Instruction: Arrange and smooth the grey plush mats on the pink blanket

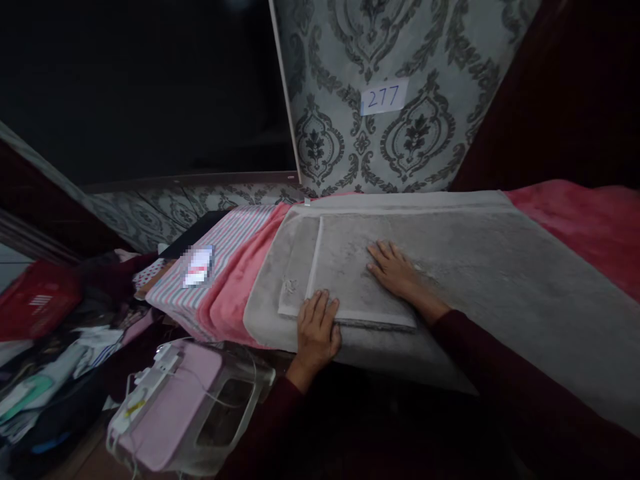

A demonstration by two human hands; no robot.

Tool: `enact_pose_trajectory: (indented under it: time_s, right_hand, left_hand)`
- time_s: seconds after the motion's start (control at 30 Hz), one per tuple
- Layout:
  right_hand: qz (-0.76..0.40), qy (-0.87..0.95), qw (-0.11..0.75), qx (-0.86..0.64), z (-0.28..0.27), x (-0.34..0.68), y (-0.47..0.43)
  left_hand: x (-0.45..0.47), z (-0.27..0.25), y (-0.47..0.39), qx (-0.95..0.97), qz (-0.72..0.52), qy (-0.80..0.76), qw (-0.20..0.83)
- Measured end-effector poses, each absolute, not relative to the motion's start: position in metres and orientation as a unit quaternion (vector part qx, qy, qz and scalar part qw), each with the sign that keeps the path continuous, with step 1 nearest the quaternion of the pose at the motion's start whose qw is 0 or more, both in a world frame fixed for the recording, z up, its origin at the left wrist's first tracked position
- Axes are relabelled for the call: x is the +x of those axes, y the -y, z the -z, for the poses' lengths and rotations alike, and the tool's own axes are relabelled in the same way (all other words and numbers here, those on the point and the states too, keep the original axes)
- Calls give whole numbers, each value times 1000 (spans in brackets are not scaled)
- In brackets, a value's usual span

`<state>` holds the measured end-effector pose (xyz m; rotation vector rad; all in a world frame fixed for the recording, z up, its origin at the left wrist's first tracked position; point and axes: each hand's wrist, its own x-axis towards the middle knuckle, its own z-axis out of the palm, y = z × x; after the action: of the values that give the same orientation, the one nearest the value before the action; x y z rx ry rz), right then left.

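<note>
A folded grey towel [350, 267] with a pale border lies flat on a larger grey blanket [500, 293]. My left hand [317, 327] rests on the towel's near left edge, its fingers stretched out and pointing away from me. Farther right, my right hand [393, 270] lies palm down on the towel's upper surface with the fingers spread. Neither hand grips anything. Beneath the grey blanket, a pink blanket [240, 287] shows on the left side and again at the far right.
A striped cloth [183, 287] bears a blurred phone-like object [199, 267]. At the lower left stands a clear and pink plastic box [187, 400] with a power strip and cords on top. Heaped clothes [90, 353] lie beside it. A large dark television [175, 87] hangs behind.
</note>
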<state>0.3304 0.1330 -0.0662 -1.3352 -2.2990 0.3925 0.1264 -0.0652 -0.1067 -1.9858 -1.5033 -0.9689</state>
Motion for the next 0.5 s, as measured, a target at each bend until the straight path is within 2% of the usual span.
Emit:
enact_pose_trajectory:
  time_s: [0.17, 0.27, 0.37, 0.5]
  right_hand:
    - [-376, 668, 402, -501, 79, 368, -91]
    - [-519, 536, 460, -481, 80, 375, -61]
    - [-612, 452, 476, -441, 71, 372, -40]
    - [-720, 367, 427, -405, 50, 368, -25]
  left_hand:
    - [128, 107, 62, -720, 362, 548, 224]
    - [129, 105, 61, -721, 370, 541, 224]
    - [128, 100, 64, -726, 358, 548, 209]
    - [127, 87, 70, -744, 303, 571, 170]
